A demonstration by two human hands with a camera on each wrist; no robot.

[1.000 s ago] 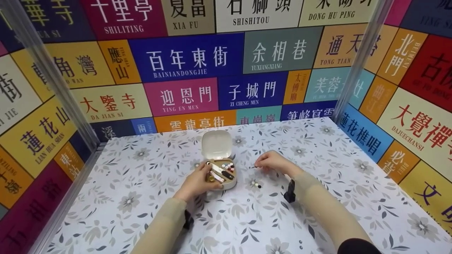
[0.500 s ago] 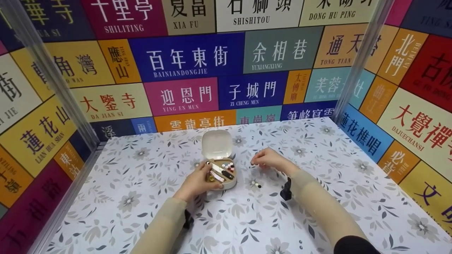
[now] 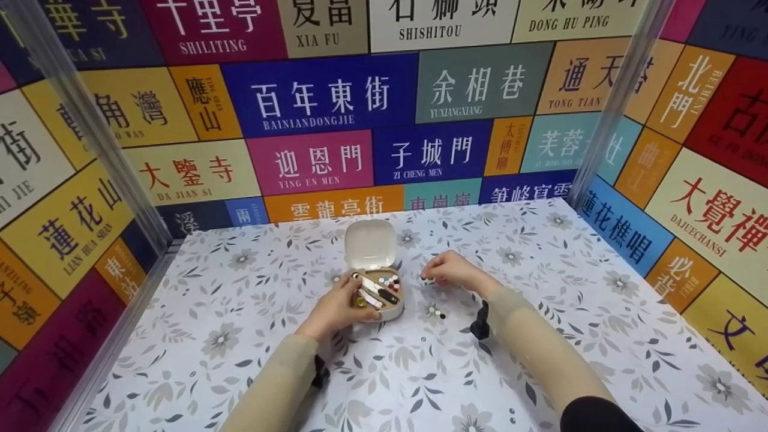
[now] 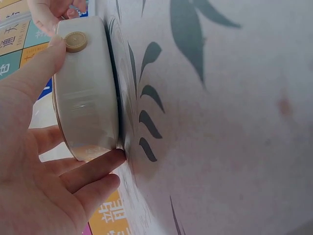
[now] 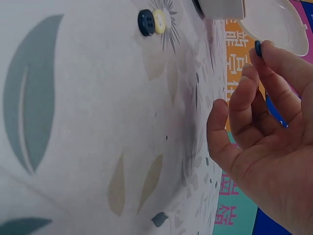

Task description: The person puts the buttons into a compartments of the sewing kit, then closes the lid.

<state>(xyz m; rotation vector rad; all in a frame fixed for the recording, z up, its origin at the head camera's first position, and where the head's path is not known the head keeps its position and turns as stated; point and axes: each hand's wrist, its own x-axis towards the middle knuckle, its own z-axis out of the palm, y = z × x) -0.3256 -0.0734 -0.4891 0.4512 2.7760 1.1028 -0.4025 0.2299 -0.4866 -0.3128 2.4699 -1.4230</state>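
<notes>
My left hand grips the left side of a small white sewing box, thumb beside its round tan clasp and fingers along its side and base. The box's lid stands up at the back. Inside lie a slim white-and-black tool, a small gold piece and several coloured buttons. To the right of the box, my right hand pinches a dark blue button between thumb and index finger, above the table. Its other fingers are bent and hold nothing.
A dark four-hole button and a cream button lie side by side on the table, right of the box. A floral cloth covers the tabletop. Behind it rises a wall of coloured sign panels.
My right hand has moved a little left, closer to the box, with the dark button pinched in it. The left hand and the box have kept their place.
</notes>
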